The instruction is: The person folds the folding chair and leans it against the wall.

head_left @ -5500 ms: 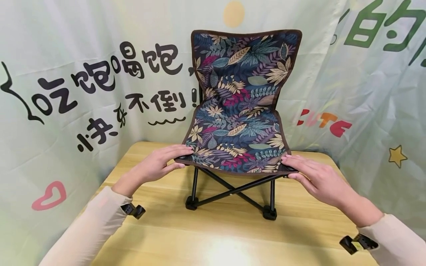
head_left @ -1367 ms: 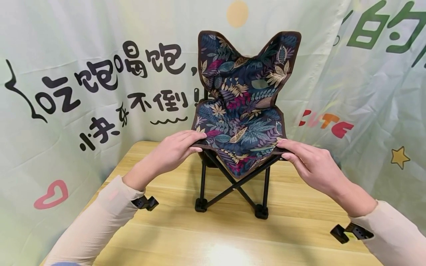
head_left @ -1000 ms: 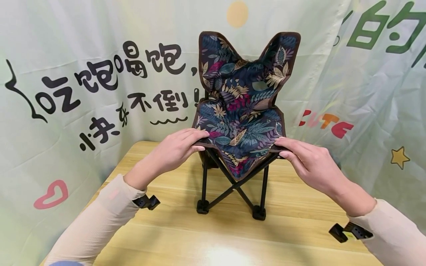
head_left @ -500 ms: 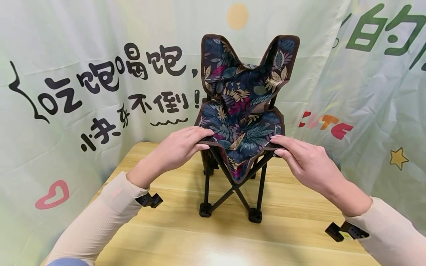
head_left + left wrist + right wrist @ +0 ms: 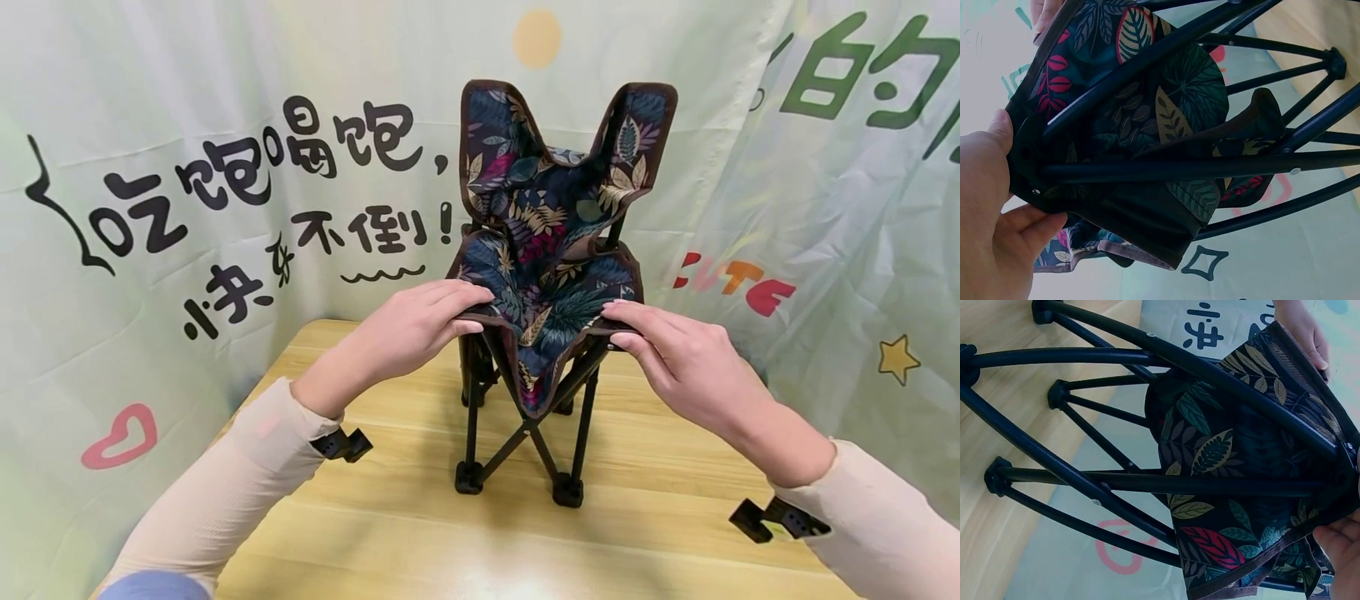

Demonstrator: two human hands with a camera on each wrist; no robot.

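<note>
A small folding chair [image 5: 536,208] with dark leaf-print fabric and a black tubular frame stands upright on the table, partly folded. Its seat sags into a deep V and its backrest dips between two raised corners. My left hand [image 5: 408,325] grips the front left seat corner, thumb below and fingers on top. At the front right corner, my right hand [image 5: 693,358] holds in the same way. Crossed legs [image 5: 527,429] show beneath the seat. The left wrist view shows the seat's underside [image 5: 1147,119]; the right wrist view shows the tubes [image 5: 1210,482] meeting at the held corner.
The wooden table [image 5: 405,533] carries the chair, whose black feet [image 5: 567,490] rest on it. Pale printed cloth [image 5: 225,75] hangs close behind and on both sides. A small black camera mount sits on each wrist.
Both hands have moved toward each other with the seat corners. From flat and spread, the chair has narrowed; its seat and backrest fold deeper and the front feet stand closer together.
</note>
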